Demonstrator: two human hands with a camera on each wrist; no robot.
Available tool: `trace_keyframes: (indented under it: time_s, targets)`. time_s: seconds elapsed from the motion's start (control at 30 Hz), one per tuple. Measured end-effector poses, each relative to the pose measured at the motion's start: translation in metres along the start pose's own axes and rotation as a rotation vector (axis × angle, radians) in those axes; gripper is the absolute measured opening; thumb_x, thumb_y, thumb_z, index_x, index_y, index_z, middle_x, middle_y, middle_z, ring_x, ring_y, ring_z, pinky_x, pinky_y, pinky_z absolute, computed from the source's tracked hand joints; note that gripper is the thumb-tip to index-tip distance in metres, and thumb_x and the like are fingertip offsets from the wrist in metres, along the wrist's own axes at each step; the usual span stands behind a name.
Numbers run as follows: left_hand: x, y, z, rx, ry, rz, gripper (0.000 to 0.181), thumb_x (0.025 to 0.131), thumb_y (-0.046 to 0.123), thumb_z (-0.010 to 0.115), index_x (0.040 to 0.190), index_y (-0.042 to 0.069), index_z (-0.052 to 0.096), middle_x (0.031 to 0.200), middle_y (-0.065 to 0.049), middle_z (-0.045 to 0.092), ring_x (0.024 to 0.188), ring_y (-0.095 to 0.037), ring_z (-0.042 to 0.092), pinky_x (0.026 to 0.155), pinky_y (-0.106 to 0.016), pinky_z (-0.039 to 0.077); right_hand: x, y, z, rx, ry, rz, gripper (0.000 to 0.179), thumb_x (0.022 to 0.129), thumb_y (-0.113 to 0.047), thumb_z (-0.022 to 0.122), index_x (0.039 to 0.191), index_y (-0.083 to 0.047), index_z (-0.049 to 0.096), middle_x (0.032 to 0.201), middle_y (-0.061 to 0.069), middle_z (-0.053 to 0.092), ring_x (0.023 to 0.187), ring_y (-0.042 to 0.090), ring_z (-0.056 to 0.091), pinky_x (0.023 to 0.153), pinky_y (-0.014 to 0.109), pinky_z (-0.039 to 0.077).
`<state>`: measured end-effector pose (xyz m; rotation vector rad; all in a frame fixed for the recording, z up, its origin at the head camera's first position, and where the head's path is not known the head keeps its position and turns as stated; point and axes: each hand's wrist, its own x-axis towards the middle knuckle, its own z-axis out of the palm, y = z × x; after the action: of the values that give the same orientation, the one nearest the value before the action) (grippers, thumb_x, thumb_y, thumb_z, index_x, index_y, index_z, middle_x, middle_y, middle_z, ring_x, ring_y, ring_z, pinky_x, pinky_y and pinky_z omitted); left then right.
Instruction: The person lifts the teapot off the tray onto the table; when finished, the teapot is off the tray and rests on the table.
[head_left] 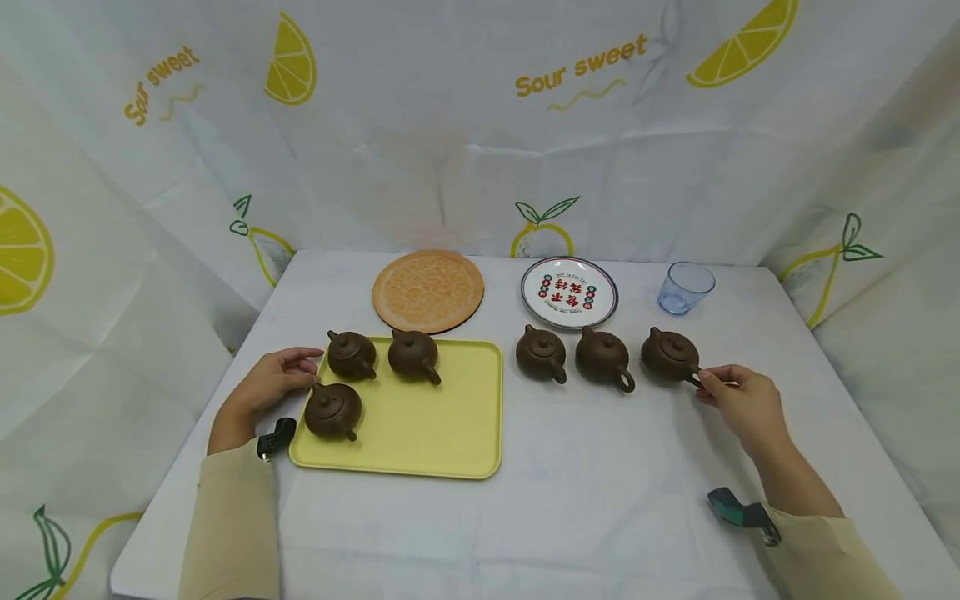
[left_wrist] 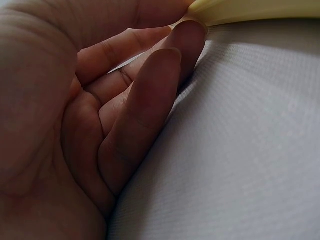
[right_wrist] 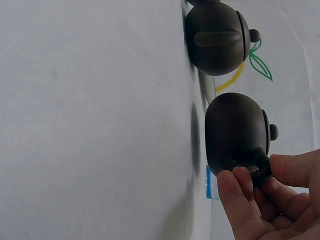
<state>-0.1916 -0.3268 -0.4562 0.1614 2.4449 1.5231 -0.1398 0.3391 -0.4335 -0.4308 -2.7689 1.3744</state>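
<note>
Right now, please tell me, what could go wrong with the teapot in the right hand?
The right hand holds the teapot only by its handle, so it may tip or slip. Its lid, with no finger seen holding it, could slide off. Moved leftward, it might knock the neighbouring teapot.

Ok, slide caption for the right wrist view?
Right hand holding a dark teapot by its handle above the white table, another teapot nearby.

"Sour sweet" twice on the white backdrop (head_left: 450, 167) — red Chinese characters on the plate (head_left: 570, 292)
</note>
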Motion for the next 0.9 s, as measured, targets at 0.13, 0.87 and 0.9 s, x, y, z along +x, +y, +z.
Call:
trace_keyframes:
  time_s: [0.13,0.87,0.9]
  targets:
    - [0.000,-0.001,0.000,0.005,0.002,0.001,0.051,0.085,-0.005,0.065,0.133,-0.014,0.048,0.097,-0.017,0.064,0.078,-0.008,0.063,0.072,-0.021,0.049,0.002,0.006,0.002,-0.010,0.012,-0.003,0.038,0.101,-0.021,0.053,0.114,0.013,0.059,0.108,0.026,0.060,0.070,-0.002,0.064,0.062,0.016,0.050]
    - [-0.003,0.006,0.002,0.014,-0.001,-0.002,0.051,0.086,-0.006,0.064,0.133,-0.015,0.047,0.098,-0.020,0.063,0.077,-0.008,0.063,0.073,-0.020,0.049,0.005,0.013,-0.006,-0.156,0.007,-0.043,0.048,0.099,-0.036,0.054,0.116,0.008,0.063,0.085,0.012,0.072,0.069,0.001,0.064,0.057,0.020,0.045]
    - [-0.003,0.006,0.002,0.017,-0.001,0.000,0.051,0.086,-0.005,0.064,0.133,-0.015,0.047,0.098,-0.020,0.064,0.078,-0.008,0.063,0.073,-0.020,0.049,0.005,0.013,-0.007,-0.170,0.012,-0.049,0.048,0.099,-0.037,0.054,0.116,0.008,0.063,0.085,0.011,0.073,0.068,0.000,0.063,0.056,0.021,0.045]
